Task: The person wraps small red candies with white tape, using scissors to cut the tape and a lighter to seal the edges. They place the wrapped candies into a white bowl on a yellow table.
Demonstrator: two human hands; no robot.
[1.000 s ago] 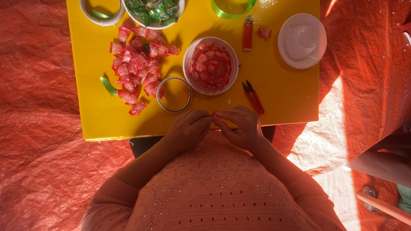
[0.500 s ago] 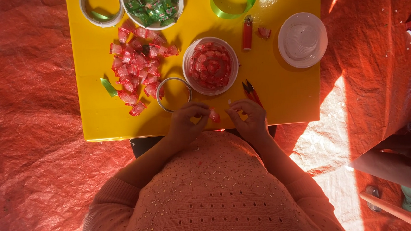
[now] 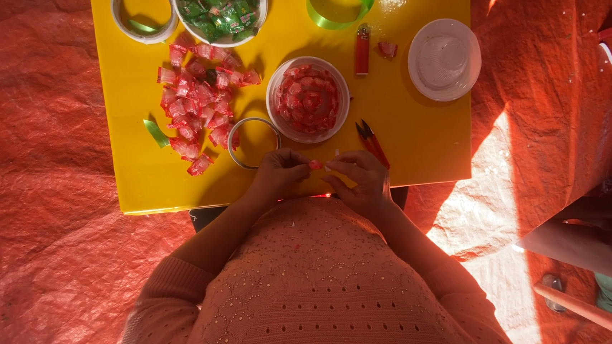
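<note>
Between the hands, the way forward is blocked by the bowl (image 3: 308,100), with a ring (image 3: 254,142) on the left and scissors (image 3: 371,143) on the right, while bare table (image 3: 433,141) lies open further right.

Brightness: warm, strong daylight is flooding the scene, tinting everything orange-red.
Source: hard sun is entering from about 3 o'clock, laying a bright patch on the red tarp (image 3: 495,202) at 4 o'clock.
Glare: the yellow table (image 3: 426,142) is glowing evenly; a pale hotspot is sitting near 12 o'clock (by the green ribbon (image 3: 341,4)).
Shadows: the person's torso is casting shade over the table's near edge; the left hand (image 3: 277,175) and right hand (image 3: 360,179) are sitting half in it.
Sharpness: the centre is staying crisp; the corners are softening and darkening slightly.
</note>
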